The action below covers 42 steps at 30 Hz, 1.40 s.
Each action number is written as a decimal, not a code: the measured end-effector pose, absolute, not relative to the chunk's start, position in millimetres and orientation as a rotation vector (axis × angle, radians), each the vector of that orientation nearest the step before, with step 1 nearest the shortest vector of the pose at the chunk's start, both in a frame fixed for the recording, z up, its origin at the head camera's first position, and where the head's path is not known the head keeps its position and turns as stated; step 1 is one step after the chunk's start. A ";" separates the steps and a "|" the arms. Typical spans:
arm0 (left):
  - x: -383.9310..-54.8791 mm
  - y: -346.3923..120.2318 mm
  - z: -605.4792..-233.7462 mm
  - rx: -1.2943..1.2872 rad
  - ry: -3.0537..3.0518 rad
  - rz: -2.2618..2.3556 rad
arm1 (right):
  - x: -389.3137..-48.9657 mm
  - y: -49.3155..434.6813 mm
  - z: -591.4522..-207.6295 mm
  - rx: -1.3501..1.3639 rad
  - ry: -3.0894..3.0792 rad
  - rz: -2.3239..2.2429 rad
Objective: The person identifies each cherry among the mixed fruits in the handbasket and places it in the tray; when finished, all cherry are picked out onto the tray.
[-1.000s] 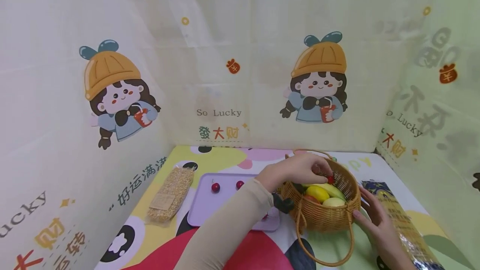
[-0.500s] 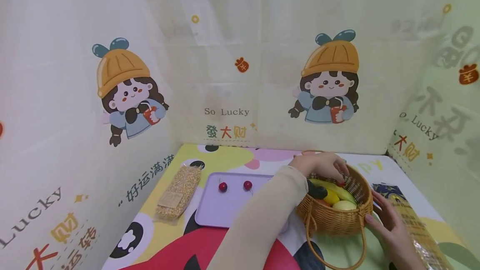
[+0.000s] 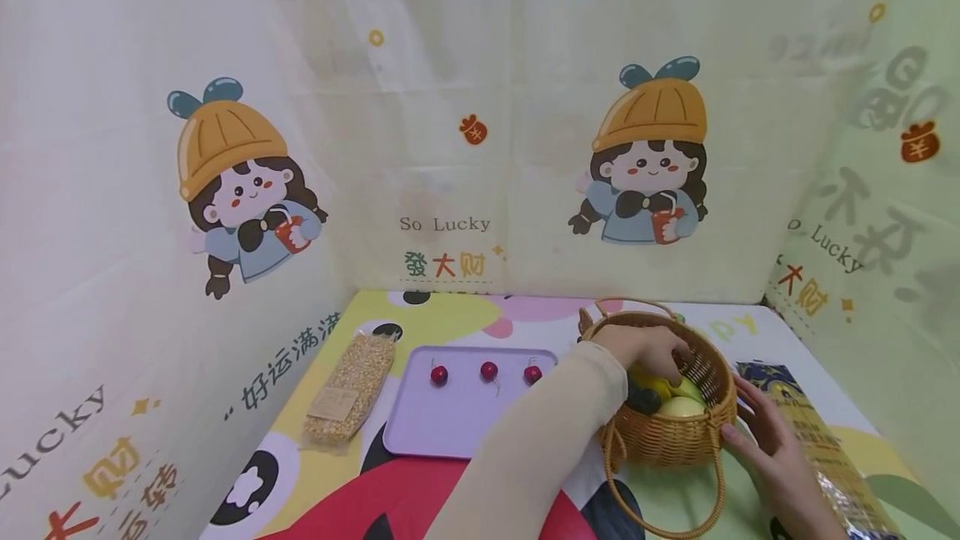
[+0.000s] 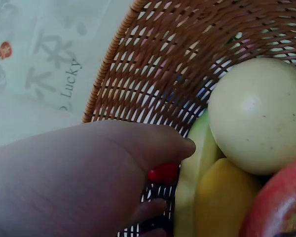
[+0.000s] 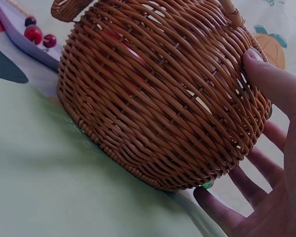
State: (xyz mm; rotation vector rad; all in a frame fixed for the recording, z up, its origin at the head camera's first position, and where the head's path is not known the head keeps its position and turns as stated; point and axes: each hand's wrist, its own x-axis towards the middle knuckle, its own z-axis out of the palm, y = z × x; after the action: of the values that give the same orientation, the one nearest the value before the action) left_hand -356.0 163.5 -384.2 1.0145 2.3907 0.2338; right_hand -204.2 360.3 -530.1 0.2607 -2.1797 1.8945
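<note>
A brown wicker basket (image 3: 667, 440) stands at the right, holding fruit. My left hand (image 3: 643, 348) reaches down inside it, fingertips hidden in the head view. In the left wrist view the thumb extends over a small red fruit (image 4: 164, 173), with weave showing between that fruit and the fingers. Beside them lie a banana (image 4: 188, 182), a yellow fruit (image 4: 224, 197), a large round cream fruit (image 4: 259, 116) and a red fruit (image 4: 281, 202). A dark green fruit (image 3: 642, 401) shows in the head view. My right hand (image 5: 286, 207) rests against the basket's outer side, thumb near the rim, fingers spread.
A lilac tray (image 3: 427, 432) with cherries (image 3: 489, 371) sits left of the basket. Further left lies a clear bag of pale kernels (image 3: 352, 386). A gold and blue packet (image 3: 813, 432) lies beyond my right hand. The basket's handle (image 3: 716, 490) hangs toward the front.
My left hand has gone deeper into the basket, and the red fruit at its fingertips has dropped out of the head view. My right hand stays against the basket.
</note>
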 end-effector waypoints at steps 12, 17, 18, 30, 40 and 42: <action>-357.4 163.6 -396.8 0.974 2.399 0.331 | -202.7 360.2 -528.3 0.216 -2.206 1.863; -359.1 167.2 -403.2 0.975 2.451 0.374 | -201.6 362.3 -529.0 0.215 -2.203 1.863; -359.9 167.8 -405.0 0.981 2.468 0.373 | -201.2 362.7 -529.1 0.216 -2.205 1.860; -354.7 159.3 -399.1 0.904 2.534 0.470 | -201.0 363.0 -527.3 0.229 -2.214 1.863; -356.9 141.4 -378.7 1.171 2.525 0.563 | -198.9 360.6 -525.7 0.234 -2.216 1.858; -353.4 133.0 -377.5 1.236 2.523 0.626 | -198.4 359.9 -524.9 0.231 -2.220 1.853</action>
State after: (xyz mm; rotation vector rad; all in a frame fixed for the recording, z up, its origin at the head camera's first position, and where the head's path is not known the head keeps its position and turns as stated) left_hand -353.4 133.0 -377.5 1.2362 2.5232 0.6263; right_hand -198.4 359.9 -524.9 0.2311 -2.2203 1.8532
